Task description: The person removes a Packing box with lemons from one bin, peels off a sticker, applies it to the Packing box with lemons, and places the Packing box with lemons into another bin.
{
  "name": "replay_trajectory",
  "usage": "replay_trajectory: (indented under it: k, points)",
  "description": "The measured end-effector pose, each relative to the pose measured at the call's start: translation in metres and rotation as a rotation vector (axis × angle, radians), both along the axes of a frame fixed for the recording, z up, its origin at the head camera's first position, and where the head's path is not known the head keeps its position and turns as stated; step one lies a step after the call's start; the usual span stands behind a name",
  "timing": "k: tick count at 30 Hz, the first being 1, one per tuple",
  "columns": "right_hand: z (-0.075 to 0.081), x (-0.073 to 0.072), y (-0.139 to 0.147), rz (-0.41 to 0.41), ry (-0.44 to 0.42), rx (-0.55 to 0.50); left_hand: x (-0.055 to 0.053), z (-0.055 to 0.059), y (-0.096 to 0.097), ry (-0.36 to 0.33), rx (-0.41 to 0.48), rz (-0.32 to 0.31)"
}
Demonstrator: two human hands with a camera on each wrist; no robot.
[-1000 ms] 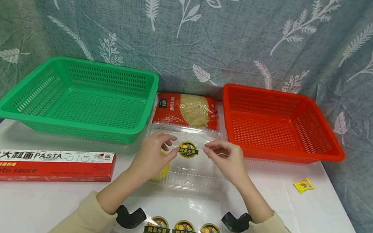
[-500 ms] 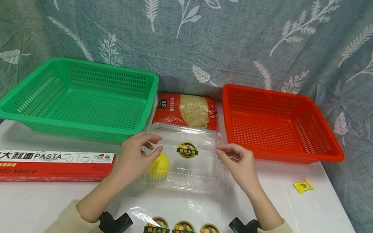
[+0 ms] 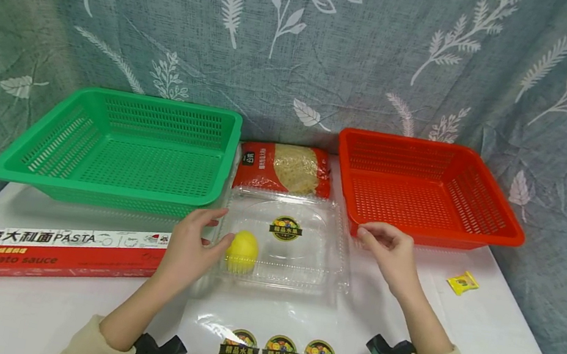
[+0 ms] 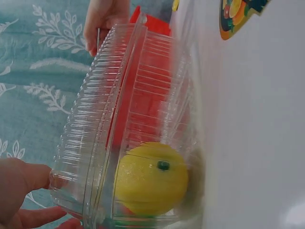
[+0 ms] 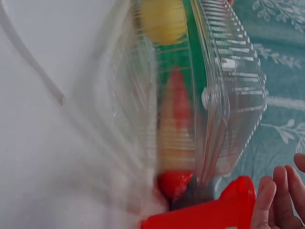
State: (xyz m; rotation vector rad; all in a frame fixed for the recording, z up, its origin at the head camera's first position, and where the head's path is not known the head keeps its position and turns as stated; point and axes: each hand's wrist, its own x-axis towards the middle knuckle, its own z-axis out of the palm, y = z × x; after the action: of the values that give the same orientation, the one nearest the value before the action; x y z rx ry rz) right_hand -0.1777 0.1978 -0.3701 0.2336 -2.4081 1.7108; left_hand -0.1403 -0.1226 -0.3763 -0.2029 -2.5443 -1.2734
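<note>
A clear plastic clamshell box with a closed lid sits mid-table. On its lid is a round black-and-gold fruit sticker. A yellow lemon lies inside at the left, also visible through the wall in the left wrist view. My left hand is at the box's left side, thumb and fingers spread, fingertips right at the lid edge in the left wrist view. Off the box's right side, my right hand holds nothing, its fingers loosely bent near the red basket's front corner.
A green basket stands back left, a red basket back right. Between them lies a red pasta bag. A pasta box is at left, a yellow wrapped candy at right. A sticker sheet lies in front.
Both hands have moved apart from the sticker on the lid, the left hand to the left and the right hand to the right. The box and sticker stay in place.
</note>
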Motion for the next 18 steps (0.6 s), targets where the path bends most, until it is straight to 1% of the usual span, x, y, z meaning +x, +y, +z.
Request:
replay_trajectory:
  k: [3, 9, 14, 18]
  points:
    - [-0.001, 0.0, 0.007, -0.023, 0.003, -0.004, 0.001, -0.001, -0.002, -0.048, 0.018, 0.0]
    - [-0.003, 0.002, 0.024, -0.067, -0.017, -0.009, 0.001, -0.003, -0.005, -0.138, 0.018, -0.006]
    - [-0.003, 0.004, 0.037, -0.105, -0.044, -0.021, 0.001, -0.005, -0.006, -0.186, 0.038, -0.05]
    - [-0.007, 0.004, 0.046, -0.127, -0.067, -0.03, 0.001, -0.007, -0.006, -0.201, 0.057, -0.077]
